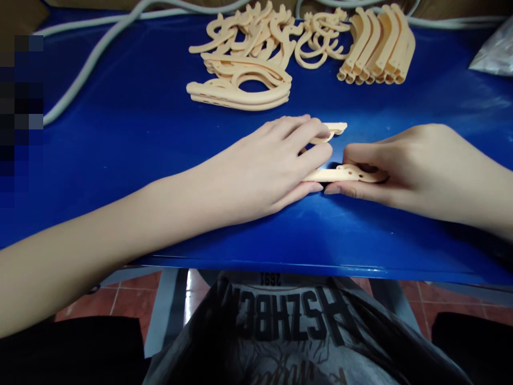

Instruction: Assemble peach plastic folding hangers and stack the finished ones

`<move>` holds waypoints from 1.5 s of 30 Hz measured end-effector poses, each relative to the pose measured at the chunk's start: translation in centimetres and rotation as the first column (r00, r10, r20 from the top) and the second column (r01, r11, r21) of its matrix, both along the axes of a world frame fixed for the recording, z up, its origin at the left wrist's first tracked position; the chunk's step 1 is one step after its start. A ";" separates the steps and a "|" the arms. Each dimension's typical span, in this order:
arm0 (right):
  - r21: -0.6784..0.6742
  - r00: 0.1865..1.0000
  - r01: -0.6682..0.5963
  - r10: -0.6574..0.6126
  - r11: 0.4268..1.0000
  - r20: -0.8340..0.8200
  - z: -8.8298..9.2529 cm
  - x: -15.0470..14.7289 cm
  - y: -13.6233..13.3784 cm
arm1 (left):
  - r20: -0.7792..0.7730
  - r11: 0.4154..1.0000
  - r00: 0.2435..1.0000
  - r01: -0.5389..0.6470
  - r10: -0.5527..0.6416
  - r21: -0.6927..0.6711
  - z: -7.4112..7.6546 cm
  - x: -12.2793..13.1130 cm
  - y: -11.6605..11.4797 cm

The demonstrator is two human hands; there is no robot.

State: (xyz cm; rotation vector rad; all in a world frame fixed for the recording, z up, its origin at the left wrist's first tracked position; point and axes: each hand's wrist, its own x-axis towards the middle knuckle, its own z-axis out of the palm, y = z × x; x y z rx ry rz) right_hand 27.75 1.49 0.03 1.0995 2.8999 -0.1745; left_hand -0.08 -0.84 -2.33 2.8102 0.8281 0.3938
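A beige plastic folding clothes hanger (329, 175) lies low over the blue table between my two hands. My left hand (276, 166) is closed over its left part, with fingers draped across the top and the thumb along the near side; that part is mostly hidden. My right hand (404, 166) pinches the right end, which has small holes, between thumb and bent fingers. Beyond my left fingertips a narrow beige end (339, 128) pokes out; I cannot tell whether it joins the same hanger.
Behind my hands lie stacked folded hangers (240, 99), a heap of loose beige pieces (256, 32), curved hooks (316, 45) and a row of hanger arms (379, 45). A white cable (100, 51) runs along the left and back. A clear plastic bag (495, 51) sits far right.
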 end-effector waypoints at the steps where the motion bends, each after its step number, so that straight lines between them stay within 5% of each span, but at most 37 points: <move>1: 0.002 1.000 -0.002 0.002 1.000 -0.006 0.0 0.0 0.0 | 0.000 1.000 1.000 -0.004 0.004 -0.005 0.1 0.0 0.0; 34: -0.013 0.999 -0.001 0.000 1.000 -0.049 0.2 0.1 0.1 | 0.032 0.998 0.999 -0.009 0.011 -0.054 -0.1 -0.1 0.1; 45: -0.300 0.961 0.077 -0.151 0.951 -0.232 1.0 -0.4 -0.1 | 0.071 0.994 0.997 -0.017 0.025 -0.110 0.0 0.4 -0.1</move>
